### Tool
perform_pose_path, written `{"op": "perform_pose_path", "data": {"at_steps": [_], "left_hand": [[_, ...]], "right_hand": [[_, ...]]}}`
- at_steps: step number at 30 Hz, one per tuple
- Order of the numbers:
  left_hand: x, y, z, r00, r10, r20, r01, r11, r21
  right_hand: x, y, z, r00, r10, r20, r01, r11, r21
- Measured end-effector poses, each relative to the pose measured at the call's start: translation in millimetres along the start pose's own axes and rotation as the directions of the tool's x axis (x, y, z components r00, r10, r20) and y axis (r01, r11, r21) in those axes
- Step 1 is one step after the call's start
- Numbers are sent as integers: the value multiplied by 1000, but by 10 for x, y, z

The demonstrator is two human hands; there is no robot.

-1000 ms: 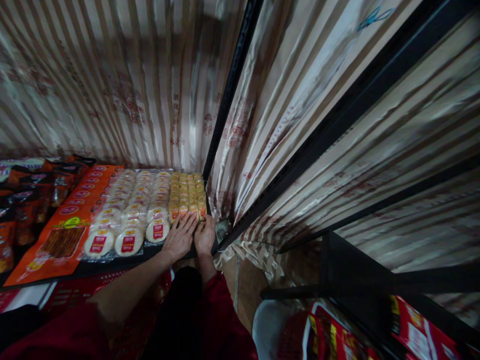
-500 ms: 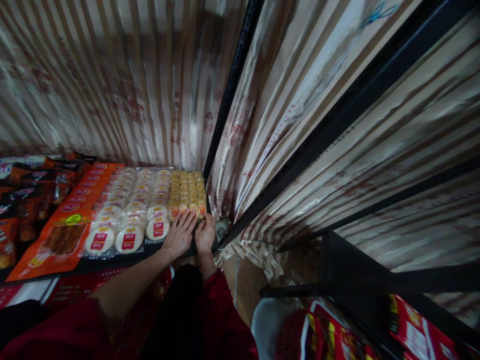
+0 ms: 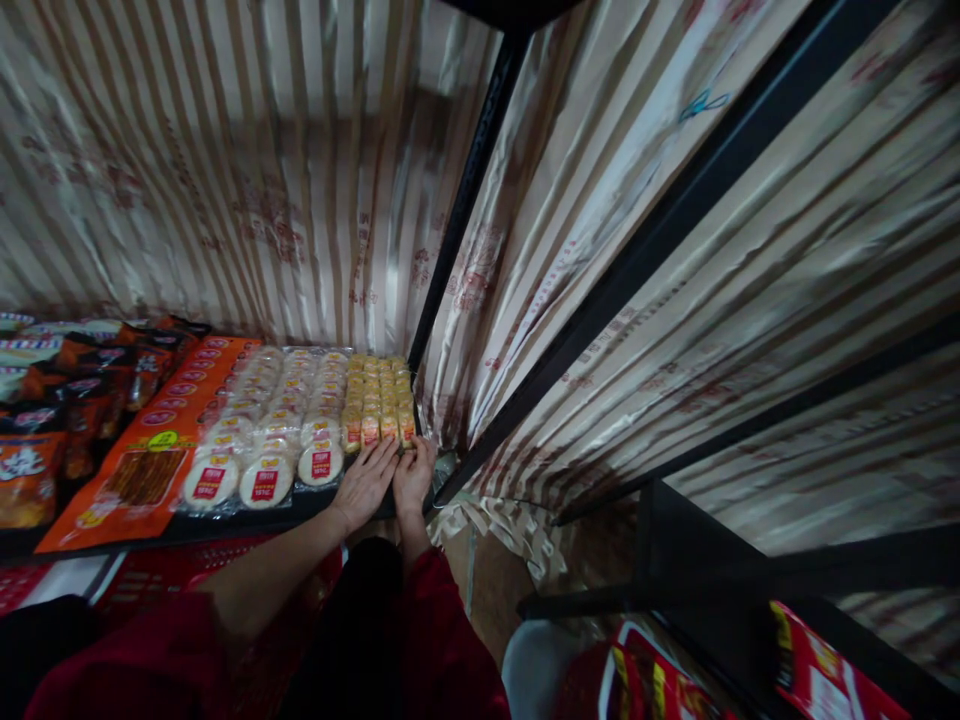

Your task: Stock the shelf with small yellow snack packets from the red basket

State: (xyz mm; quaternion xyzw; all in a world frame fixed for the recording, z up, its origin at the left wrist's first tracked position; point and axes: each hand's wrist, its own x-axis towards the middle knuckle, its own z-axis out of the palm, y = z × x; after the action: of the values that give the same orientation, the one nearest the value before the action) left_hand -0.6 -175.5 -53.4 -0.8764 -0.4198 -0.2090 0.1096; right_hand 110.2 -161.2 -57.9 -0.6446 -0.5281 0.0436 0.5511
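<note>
My left hand lies with its fingers stretched out, fingertips against the front of several rows of small yellow wrapped snack packs. Close beside it, my right hand has bent fingers at the front right corner of those packs. What its fingertips hold, if anything, is hidden. Left of the yellow packs stand rows of round white packaged cakes in clear wrap with red labels. The packs rest on a black shelf.
Further left lie a large orange packet and several dark-and-orange bags. A striped curtain hangs behind, with a black post at the corner. Red packages sit low on the right, near a grey-white rounded object.
The view has shifted slightly, so the shelf goods appear a little further right and lower. Both hands stay at the front of the yellow packs, whose front labels show more now.
</note>
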Motion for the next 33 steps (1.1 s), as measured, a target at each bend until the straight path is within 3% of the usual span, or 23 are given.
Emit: {"op": "perform_pose_path", "data": {"at_steps": [6, 16, 33], "left_hand": [[-177, 84, -100, 999, -31, 30, 33, 996, -78], [-629, 186, -178, 993, -110, 43, 114, 986, -120], [-1438, 25, -222, 993, -111, -31, 109, 992, -69]], "right_hand": [[-81, -58, -38, 998, -42, 47, 40, 998, 49], [-557, -292, -139, 995, -6, 104, -2, 997, 78], [-1268, -706, -68, 973, -23, 228, -9, 990, 139]]}}
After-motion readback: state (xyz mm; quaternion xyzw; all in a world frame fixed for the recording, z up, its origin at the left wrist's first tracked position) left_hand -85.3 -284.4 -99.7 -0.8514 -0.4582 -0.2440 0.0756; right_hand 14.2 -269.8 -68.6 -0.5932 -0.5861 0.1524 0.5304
